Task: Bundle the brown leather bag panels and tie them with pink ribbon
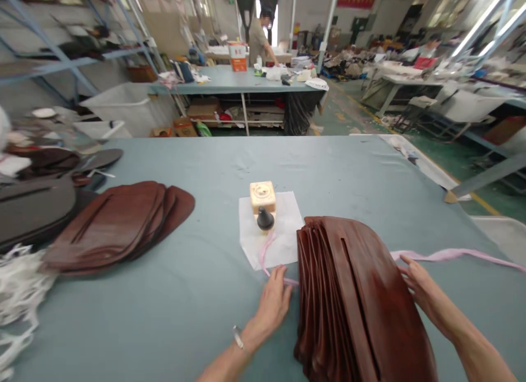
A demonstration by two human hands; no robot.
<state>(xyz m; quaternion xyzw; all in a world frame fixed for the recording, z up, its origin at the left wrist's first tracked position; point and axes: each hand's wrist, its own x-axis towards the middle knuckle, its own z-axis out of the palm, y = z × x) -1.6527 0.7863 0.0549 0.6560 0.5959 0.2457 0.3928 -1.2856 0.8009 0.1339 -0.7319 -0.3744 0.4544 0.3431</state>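
Note:
A stack of brown leather pieces [382, 283], each with a long slit, lies at the front right of the table. A pink ribbon [447, 254] passes beneath the stack and comes out on both sides. Left of the stack, my left hand [274, 297] is closed on the ribbon, a bracelet on its wrist. At the stack's right edge my right hand [417, 278] pinches the ribbon, its fingers partly hidden. Beyond my left hand, a yellowish block [262, 195] and a black cone-shaped knob [265, 218] rest on white paper [290, 223].
More brown leather pieces [110, 223] lie to the left, beside dark grey pieces [33, 206] and tangled white strips [20, 300]. Behind stands another table [222, 80] with a person [258, 39] at it. A white bin [123, 105] is at the back left.

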